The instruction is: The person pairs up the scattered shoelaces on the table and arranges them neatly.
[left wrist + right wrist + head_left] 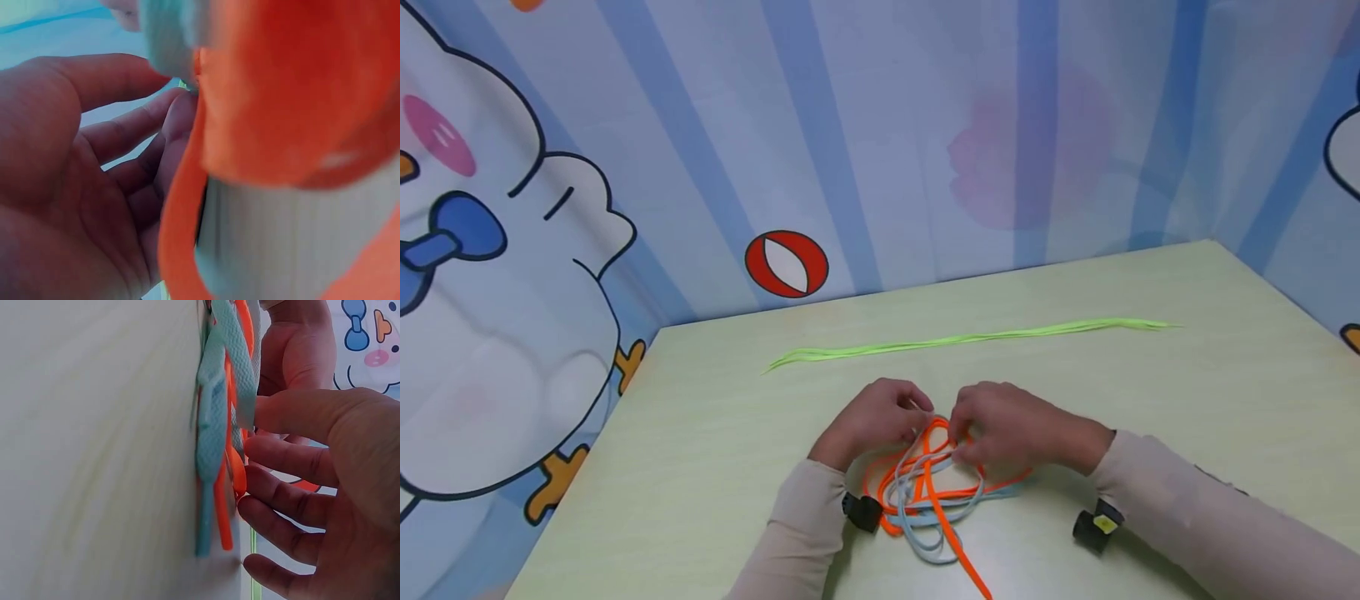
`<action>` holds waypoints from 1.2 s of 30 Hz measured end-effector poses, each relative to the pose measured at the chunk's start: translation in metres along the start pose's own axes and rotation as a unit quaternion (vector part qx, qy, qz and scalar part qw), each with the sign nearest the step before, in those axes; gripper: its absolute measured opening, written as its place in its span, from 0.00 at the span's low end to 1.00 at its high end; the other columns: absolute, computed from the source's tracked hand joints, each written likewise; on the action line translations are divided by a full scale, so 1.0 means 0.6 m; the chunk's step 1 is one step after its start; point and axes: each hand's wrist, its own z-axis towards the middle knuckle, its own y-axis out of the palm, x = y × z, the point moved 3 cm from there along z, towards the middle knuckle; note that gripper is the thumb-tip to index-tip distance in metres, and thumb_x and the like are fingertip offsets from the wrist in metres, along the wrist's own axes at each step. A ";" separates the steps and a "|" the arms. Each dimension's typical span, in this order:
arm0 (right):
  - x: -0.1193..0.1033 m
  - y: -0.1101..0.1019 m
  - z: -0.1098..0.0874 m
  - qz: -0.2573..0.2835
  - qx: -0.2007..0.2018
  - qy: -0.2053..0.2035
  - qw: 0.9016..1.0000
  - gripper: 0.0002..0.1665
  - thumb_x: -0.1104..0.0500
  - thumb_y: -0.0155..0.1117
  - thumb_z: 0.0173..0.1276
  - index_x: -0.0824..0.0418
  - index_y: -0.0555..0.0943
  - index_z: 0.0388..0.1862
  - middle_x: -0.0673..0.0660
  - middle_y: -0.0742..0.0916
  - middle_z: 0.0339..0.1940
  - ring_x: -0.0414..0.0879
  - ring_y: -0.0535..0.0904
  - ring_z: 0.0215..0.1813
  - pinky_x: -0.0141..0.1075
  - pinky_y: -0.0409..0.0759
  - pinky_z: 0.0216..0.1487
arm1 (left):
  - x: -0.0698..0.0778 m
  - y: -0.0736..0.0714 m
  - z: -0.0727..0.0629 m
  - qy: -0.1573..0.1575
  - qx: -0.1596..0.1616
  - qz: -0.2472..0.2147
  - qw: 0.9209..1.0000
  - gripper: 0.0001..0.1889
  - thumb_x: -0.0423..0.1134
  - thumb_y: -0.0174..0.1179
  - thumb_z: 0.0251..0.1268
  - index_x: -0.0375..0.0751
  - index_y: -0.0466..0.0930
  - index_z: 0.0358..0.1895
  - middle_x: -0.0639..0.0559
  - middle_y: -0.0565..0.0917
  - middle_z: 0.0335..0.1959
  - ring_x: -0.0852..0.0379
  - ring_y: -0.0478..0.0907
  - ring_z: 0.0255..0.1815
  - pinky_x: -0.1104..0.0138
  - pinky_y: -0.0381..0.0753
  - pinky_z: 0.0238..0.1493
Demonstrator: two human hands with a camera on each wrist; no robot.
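A loose tangle of flat shoelaces lies on the table, orange shoelaces (934, 492) mixed with light blue ones (917, 521). At the far side of the tangle, my left hand (880, 421) pinches the laces between thumb and fingertips. Close by on the right, my right hand (1011, 425) pinches a light blue shoelace (234, 359) between thumb and forefinger, its other fingers spread beside the tangle. Two lace tips, one light blue and one orange, hang low in the right wrist view. Blurred orange lace (300, 94) covers much of the left wrist view.
Behind the hands, a long bundle of yellow-green shoelaces (962, 339) stretches across the pale table (700, 467). A printed cartoon backdrop (910, 150) rises along the table's back edge. One orange lace end runs toward the table's front.
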 end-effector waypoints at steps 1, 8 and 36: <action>-0.001 0.000 0.000 -0.006 0.002 -0.002 1.000 0.03 0.57 0.73 0.60 0.48 0.87 0.32 0.41 0.80 0.34 0.40 0.75 0.39 0.37 0.77 0.41 | 0.001 0.001 0.000 0.002 0.001 0.011 1.000 0.06 0.42 0.62 0.69 0.47 0.85 0.44 0.56 0.84 0.36 0.54 0.81 0.36 0.62 0.81 0.41; 0.004 -0.003 0.000 -0.014 0.010 -0.013 1.000 0.07 0.60 0.70 0.60 0.47 0.86 0.28 0.40 0.79 0.32 0.38 0.75 0.37 0.36 0.77 0.39 | 0.007 0.007 -0.004 0.003 0.015 0.064 0.998 0.04 0.40 0.62 0.68 0.49 0.86 0.37 0.58 0.83 0.33 0.55 0.78 0.36 0.63 0.80 0.38; -0.036 -0.114 -0.045 0.162 0.076 -0.032 0.983 0.01 0.54 0.64 0.72 0.48 0.83 0.39 0.43 0.86 0.36 0.41 0.82 0.42 0.44 0.79 0.44 | 0.003 0.008 0.001 0.055 -0.034 0.071 0.995 0.05 0.40 0.65 0.64 0.51 0.83 0.41 0.56 0.82 0.32 0.56 0.78 0.36 0.63 0.78 0.40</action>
